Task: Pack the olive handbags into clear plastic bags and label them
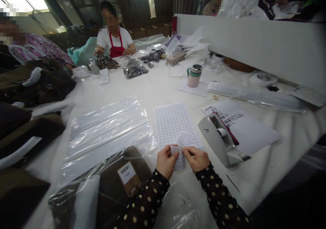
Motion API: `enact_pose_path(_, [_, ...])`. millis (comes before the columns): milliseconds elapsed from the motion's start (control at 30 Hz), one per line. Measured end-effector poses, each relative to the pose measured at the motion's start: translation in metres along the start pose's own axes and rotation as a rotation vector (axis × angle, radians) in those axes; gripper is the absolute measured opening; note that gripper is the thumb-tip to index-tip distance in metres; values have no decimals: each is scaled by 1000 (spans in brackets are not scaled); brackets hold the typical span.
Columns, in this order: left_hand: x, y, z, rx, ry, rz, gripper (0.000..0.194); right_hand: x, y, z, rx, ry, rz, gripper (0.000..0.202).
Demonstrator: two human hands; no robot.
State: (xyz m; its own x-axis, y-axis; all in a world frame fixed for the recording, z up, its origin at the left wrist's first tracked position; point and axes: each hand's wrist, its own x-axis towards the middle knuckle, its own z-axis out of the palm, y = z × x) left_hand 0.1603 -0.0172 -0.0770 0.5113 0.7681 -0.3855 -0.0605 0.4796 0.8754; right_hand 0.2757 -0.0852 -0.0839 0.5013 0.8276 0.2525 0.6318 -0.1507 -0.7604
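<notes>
My left hand (pixel 166 162) pinches a small white label strip (pixel 175 150) between thumb and fingers. Close beside it, the fingertips of my right hand (pixel 198 158) are closed at the strip's right edge. Both hands are over the lower end of a printed label sheet (pixel 173 120) covered in rows of small text. A round-ended translucent piece (pixel 185 140) shows just beyond my fingers. To the left lies a dark bag in clear plastic (pixel 109 178) with a barcode tag (pixel 129 178) on it. A grey tape dispenser (pixel 216 139) stands right of my right hand.
Flat clear plastic bags (pixel 109 127) lie left of the sheet. Dark bags (pixel 28 130) are piled at the left edge. A pink tumbler (pixel 194 76), handwritten paper (pixel 244 123) and plastic roll (pixel 249 94) are farther right. A co-worker (pixel 115 40) in a red apron sits across the table.
</notes>
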Motion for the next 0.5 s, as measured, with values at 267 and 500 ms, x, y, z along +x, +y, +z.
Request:
enact_pose_path(267, [-39, 43, -1, 597, 192, 423, 26, 5, -22, -18, -238, 403, -193, 15])
enact_pose_path(500, [-80, 56, -9, 80, 41, 249, 40, -8, -83, -19, -217, 137, -684, 38])
